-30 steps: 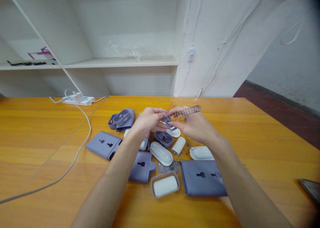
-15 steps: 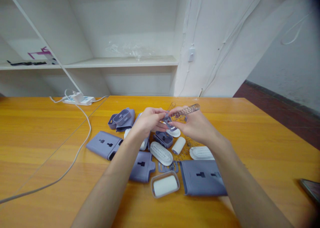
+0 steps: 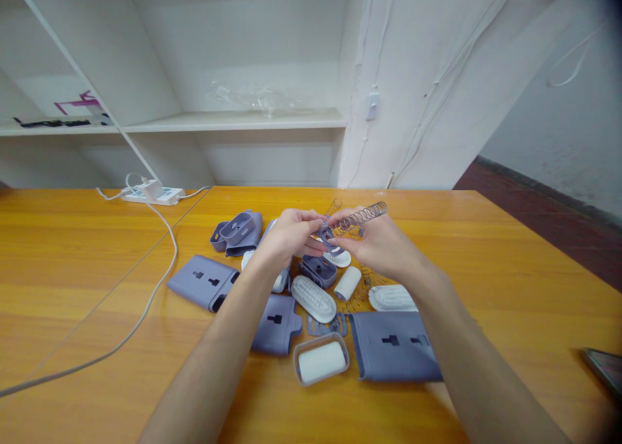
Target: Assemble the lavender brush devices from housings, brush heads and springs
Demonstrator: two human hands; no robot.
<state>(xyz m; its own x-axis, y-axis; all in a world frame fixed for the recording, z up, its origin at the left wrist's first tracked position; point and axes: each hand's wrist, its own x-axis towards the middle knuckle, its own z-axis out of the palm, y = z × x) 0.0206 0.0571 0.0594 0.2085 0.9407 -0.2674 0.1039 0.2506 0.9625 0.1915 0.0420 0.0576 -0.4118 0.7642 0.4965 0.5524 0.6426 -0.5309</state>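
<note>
Between my two hands is a small purple-grey plastic plate (image 3: 327, 234) with cut-out slots. My left hand (image 3: 295, 235) pinches its left side. My right hand (image 3: 373, 242) grips its right side with thumb and fingers. A metal coil spring (image 3: 362, 217) sticks out to the right across the right hand's fingers; how it is attached is hidden. Below the hands lie a purple-grey oval cup (image 3: 318, 271), a white bristled oval pad (image 3: 313, 299), a white cylinder (image 3: 348, 283) and loose springs (image 3: 362, 292). A similar slotted plate (image 3: 318, 327) rests nearer to me.
Purple-grey housings (image 3: 201, 282) lie left, with another housing (image 3: 396, 347) at front right. A clear tray (image 3: 295, 366) holds a white block. A cable (image 3: 170, 262) runs from a power strip (image 3: 162, 196). A phone-like device (image 3: 602, 366) lies at the right edge.
The small plate has tilted slightly between my fingers, and the spring has shifted a little with it. My hands stay in nearly the same place.
</note>
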